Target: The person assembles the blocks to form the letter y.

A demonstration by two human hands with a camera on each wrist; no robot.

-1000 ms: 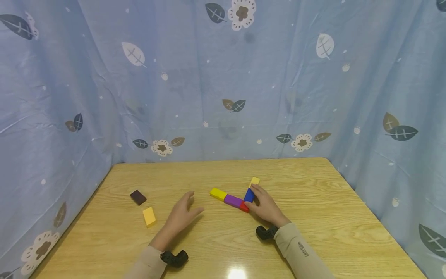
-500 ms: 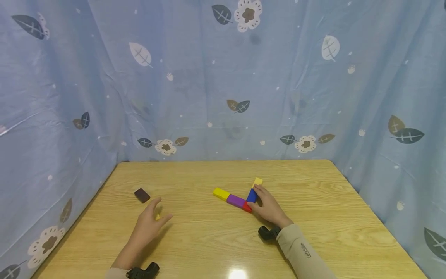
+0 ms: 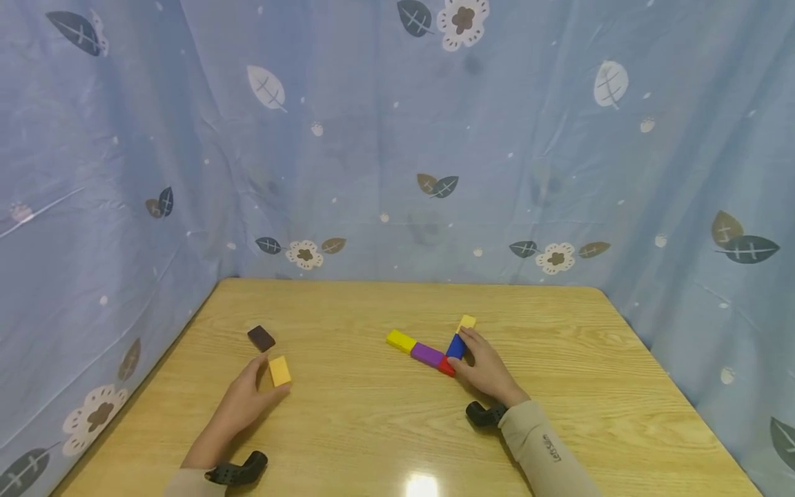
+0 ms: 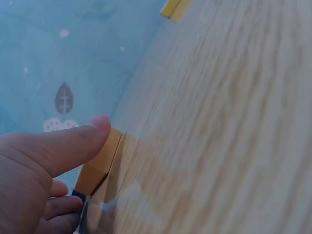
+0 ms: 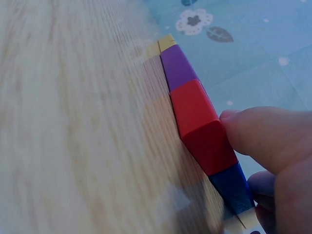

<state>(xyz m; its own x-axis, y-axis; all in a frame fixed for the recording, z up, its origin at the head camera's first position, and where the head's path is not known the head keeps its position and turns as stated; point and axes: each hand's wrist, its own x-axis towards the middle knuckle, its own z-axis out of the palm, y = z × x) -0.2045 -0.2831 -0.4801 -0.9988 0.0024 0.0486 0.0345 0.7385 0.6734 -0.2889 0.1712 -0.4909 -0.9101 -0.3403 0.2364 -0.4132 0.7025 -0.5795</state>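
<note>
In the head view, my left hand (image 3: 243, 400) is at an orange-yellow block (image 3: 280, 371), with the thumb at its near end and a finger at its far left corner. The left wrist view shows the thumb across this block (image 4: 100, 168); other fingers are partly hidden behind. My right hand (image 3: 487, 369) rests on a bent row of blocks, its thumb touching the red block (image 5: 197, 109) and its fingers by the blue block (image 5: 231, 187). From the red one, a purple block (image 3: 428, 355) and a yellow block (image 3: 400, 341) run left. A pale yellow block (image 3: 467, 322) continues beyond the blue.
A dark brown block (image 3: 261, 338) lies just beyond my left hand. The wooden table (image 3: 348, 428) has a blue patterned curtain (image 3: 373, 138) behind it and along its sides. Black wrist cameras (image 3: 239, 471) sit on both wrists.
My left hand has moved left from the table's middle to the orange-yellow block and closed in around it. My right hand stays at the row. The head view has shifted slightly.
</note>
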